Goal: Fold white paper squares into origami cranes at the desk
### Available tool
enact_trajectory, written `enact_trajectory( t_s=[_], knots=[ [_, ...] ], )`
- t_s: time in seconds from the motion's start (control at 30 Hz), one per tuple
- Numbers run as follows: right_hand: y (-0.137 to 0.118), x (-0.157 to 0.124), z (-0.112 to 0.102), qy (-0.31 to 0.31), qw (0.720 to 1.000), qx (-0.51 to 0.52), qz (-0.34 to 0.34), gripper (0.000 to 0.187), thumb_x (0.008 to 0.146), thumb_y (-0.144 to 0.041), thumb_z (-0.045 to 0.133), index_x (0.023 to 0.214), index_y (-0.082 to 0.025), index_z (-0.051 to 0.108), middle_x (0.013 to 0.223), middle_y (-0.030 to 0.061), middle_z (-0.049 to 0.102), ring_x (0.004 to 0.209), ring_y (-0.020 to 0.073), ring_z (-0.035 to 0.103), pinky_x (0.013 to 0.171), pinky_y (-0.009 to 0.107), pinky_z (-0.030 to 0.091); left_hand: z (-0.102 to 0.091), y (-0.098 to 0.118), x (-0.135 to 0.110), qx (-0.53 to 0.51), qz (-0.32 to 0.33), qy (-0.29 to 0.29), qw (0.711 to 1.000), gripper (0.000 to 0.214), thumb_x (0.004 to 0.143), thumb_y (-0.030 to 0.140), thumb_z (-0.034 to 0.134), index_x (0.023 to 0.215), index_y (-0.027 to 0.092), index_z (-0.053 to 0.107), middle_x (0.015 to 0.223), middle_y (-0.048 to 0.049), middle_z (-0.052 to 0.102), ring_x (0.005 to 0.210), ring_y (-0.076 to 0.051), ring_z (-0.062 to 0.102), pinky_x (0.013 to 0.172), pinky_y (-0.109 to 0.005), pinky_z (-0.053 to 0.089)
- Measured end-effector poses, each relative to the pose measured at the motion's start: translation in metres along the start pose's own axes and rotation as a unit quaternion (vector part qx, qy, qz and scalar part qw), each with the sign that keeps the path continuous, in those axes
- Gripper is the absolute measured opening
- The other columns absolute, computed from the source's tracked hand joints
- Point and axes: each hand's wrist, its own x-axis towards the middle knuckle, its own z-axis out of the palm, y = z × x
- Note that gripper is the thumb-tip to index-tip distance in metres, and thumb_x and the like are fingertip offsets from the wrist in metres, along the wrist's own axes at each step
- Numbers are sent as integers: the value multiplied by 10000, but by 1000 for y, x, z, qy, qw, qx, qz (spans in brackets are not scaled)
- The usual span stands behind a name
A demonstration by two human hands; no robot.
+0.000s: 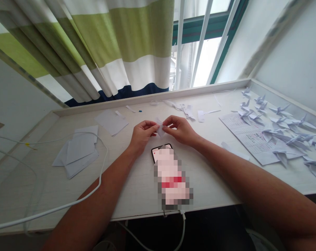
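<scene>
Between my two hands, just above the desk, is a small piece of folded white paper. My left hand pinches its left edge with thumb and fingers. The right edge is pinched by my right hand, with the fingers curled. Part of the paper is hidden behind my fingertips. A phone lies below my hands near the desk's front edge, its screen blurred out. To the right, several folded paper cranes stand in a cluster, some on a printed sheet.
White paper sheets are stacked at left, with more sheets behind them. Paper scraps lie along the back. A white cable arches over my left forearm; another cable plugs into the phone. A striped curtain hangs behind the desk.
</scene>
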Motion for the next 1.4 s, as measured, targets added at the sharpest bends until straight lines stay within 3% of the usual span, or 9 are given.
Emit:
enact_trajectory(
  t_s=[0.3, 0.5, 0.63, 0.8, 1.0, 1.2, 1.4],
  knots=[
    [-3, 0, 2, 19, 999, -28, -4, 147, 855, -341, 748, 844, -197, 725, 861, 44, 759, 809, 187, 686, 794, 356, 570, 3, -1, -2, 44, 39, -11, 998, 388, 607, 383, 933, 750, 177, 638, 777, 1, 689, 712, -127, 633, 634, -246, 535],
    [2, 0, 1, 6, 1000, -27, -5, 205, 882, -309, 715, 1054, -212, 769, 884, 39, 767, 804, 183, 692, 789, 360, 576, 3, -2, -2, 49, 52, -30, 997, 374, 644, 396, 918, 792, 185, 646, 800, 10, 676, 714, -124, 637, 643, -249, 542],
    [2, -1, 3, 10, 999, -30, -16, 210, 892, -329, 720, 1054, -215, 788, 892, 42, 774, 829, 190, 704, 836, 379, 586, 2, -3, -2, 47, 52, -30, 997, 420, 678, 457, 913, 744, 182, 602, 762, 13, 663, 684, -111, 616, 638, -241, 530],
    [2, -1, 3, 13, 999, -26, -16, 197, 898, -309, 709, 1054, -228, 797, 889, 42, 769, 821, 189, 701, 827, 382, 591, 1, -3, -1, 40, 43, -31, 998, 449, 609, 390, 949, 822, 186, 611, 826, 21, 675, 681, -107, 624, 640, -245, 529],
    [2, 0, 3, 13, 1000, 21, 7, 209, 869, -318, 738, 1030, -196, 793, 867, 52, 778, 796, 195, 714, 757, 352, 577, 5, -3, -5, 67, 64, -73, 993, 507, 589, 302, 951, 837, 212, 519, 774, 42, 658, 675, -123, 654, 647, -250, 512],
    [4, 1, 3, 15, 1000, 18, 2, 232, 860, -312, 736, 1037, -173, 789, 849, 46, 756, 760, 172, 684, 733, 323, 549, 4, -7, -3, 68, 84, -46, 993, 357, 645, 178, 788, 879, 219, 521, 729, 52, 659, 660, -119, 645, 635, -235, 485],
    [6, 1, 2, 17, 999, 28, 10, 281, 872, -283, 713, 1115, -154, 769, 826, 35, 729, 710, 158, 678, 724, 326, 568, 6, -2, -4, 24, 42, -71, 996, 406, 671, 207, 737, 1033, 213, 554, 752, 26, 731, 675, -169, 717, 700, -304, 556]
  ],
)
